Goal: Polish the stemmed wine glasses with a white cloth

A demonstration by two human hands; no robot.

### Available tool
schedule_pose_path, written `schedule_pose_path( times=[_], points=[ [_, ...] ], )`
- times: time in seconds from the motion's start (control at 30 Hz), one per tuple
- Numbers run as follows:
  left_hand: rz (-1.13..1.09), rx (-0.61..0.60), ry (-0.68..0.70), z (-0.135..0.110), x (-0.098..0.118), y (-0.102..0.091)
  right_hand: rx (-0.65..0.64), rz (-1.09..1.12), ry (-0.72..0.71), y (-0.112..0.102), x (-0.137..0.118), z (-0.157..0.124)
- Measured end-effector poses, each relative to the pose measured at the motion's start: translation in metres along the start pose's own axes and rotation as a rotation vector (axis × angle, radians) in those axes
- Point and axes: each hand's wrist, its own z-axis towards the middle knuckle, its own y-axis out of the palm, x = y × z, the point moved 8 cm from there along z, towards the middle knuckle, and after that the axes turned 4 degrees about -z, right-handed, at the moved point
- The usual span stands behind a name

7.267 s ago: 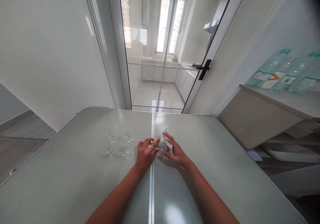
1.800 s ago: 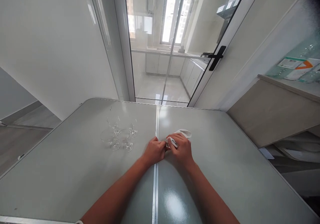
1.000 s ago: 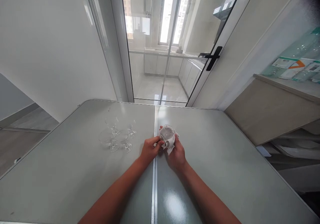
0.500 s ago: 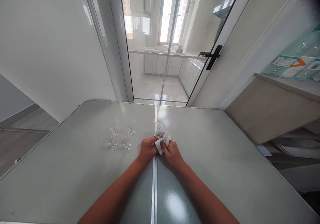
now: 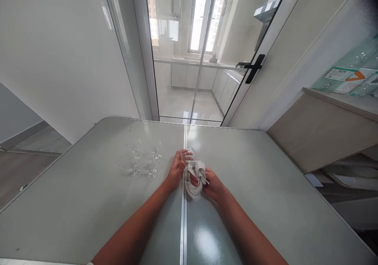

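1. The glass (image 5: pixel 187 154) is clear and shiny, with a round, open rim. It is over the table's middle strip (image 5: pixel 183 225), tipped a bit.
2. The left hand (image 5: pixel 176 168) curls its fingers around the glass. The right hand (image 5: pixel 214 184) grips the white, crumpled cloth (image 5: pixel 194 192) against the glass's lower part; I can't tell if those fingers touch the glass.
3. I count one glass in hand, one cloth, and four other glasses (image 5: pixel 147 163) standing close together on the left of the table (image 5: pixel 88 202).
4. Unlike a moment ago, the cloth hangs in a loop toward the near side, and the left fingers reach higher.
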Motion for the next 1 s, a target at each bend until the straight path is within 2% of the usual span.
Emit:
schedule_pose_path(
  times=[0.1, 0.17, 0.23, 0.33, 0.4, 0.47, 0.53, 0.57, 0.7, 0.8, 0.87, 0.9, 1.0],
  points=[
    [-0.199, -0.205, -0.162, -0.003, -0.006, 0.019, -0.031, -0.065, 0.019, 0.001, 0.001, -0.003],
    [-0.204, -0.225, -0.165, -0.004, -0.004, 0.020, -0.046, -0.153, 0.028, 0.001, 0.003, -0.003],
    [-0.181, -0.172, -0.135, -0.003, -0.003, 0.015, 0.003, -0.318, -0.016, -0.004, 0.000, -0.002],
    [-0.153, -0.047, -0.060, 0.002, -0.003, 0.002, 0.186, -0.761, -0.172, -0.012, -0.016, -0.002],
    [-0.120, 0.034, -0.004, 0.005, -0.001, -0.006, 0.299, -1.061, -0.291, -0.011, -0.030, -0.005],
    [-0.075, 0.085, 0.024, 0.006, -0.001, -0.012, 0.364, -1.221, -0.371, -0.007, -0.038, -0.007],
    [-0.051, 0.091, 0.025, 0.006, -0.001, -0.013, 0.362, -1.183, -0.376, -0.005, -0.039, -0.007],
    [-0.058, 0.083, 0.018, 0.005, -0.001, -0.013, 0.326, -1.080, -0.342, -0.005, -0.036, -0.005],
    [-0.152, 0.011, -0.042, 0.001, -0.002, -0.009, 0.024, -0.420, -0.037, 0.006, -0.007, -0.001],
    [-0.184, -0.055, -0.078, -0.001, -0.002, -0.004, -0.144, -0.161, 0.089, 0.017, 0.001, -0.006],
    [-0.172, -0.062, -0.078, -0.001, -0.002, -0.003, -0.165, -0.187, 0.092, 0.017, -0.002, -0.009],
    [-0.163, -0.052, -0.067, 0.000, -0.002, -0.004, -0.142, -0.271, 0.070, 0.014, -0.004, -0.008],
    [-0.129, 0.015, 0.009, 0.003, 0.001, -0.010, 0.063, -0.744, -0.132, -0.001, -0.025, -0.005]
  ],
)
